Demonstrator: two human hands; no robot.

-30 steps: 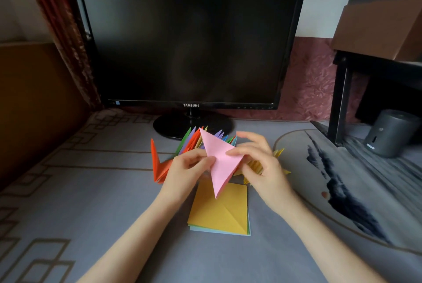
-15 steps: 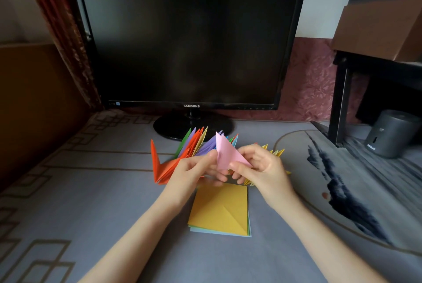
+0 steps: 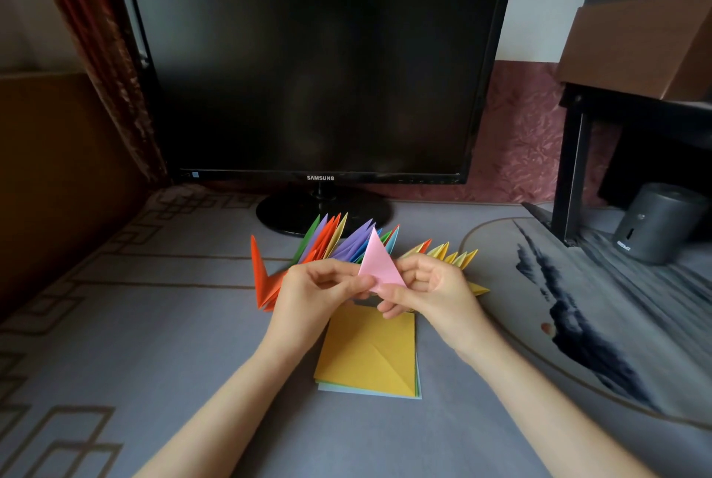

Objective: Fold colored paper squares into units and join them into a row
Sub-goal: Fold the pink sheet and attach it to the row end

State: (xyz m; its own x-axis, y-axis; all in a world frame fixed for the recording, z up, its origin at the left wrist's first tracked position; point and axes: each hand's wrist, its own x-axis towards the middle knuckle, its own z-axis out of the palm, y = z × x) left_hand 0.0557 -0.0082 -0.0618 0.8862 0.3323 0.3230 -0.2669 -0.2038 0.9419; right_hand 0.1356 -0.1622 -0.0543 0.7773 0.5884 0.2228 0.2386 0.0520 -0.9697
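Observation:
A pink folded paper unit [image 3: 378, 261] points upward between my hands, just above the table. My left hand [image 3: 316, 288] pinches its lower left corner and my right hand [image 3: 431, 290] pinches its lower right edge. Behind my hands stands a row of joined folded units [image 3: 331, 238] in orange, green, purple, yellow and blue, its middle hidden by my fingers. More yellow units [image 3: 454, 256] continue the row to the right. Below my hands lies a stack of flat paper squares [image 3: 370, 356] with a creased yellow sheet on top.
A black monitor [image 3: 316, 69] on a round stand [image 3: 293, 213] rises right behind the row. A grey cylinder [image 3: 655, 223] sits at the right under a dark shelf with a cardboard box [image 3: 647, 42]. A grey patterned cloth [image 3: 135, 323] covers the table.
The pink paper went from a long kite shape to a smaller folded triangle. Both hands drew closer together and lifted it slightly toward the row.

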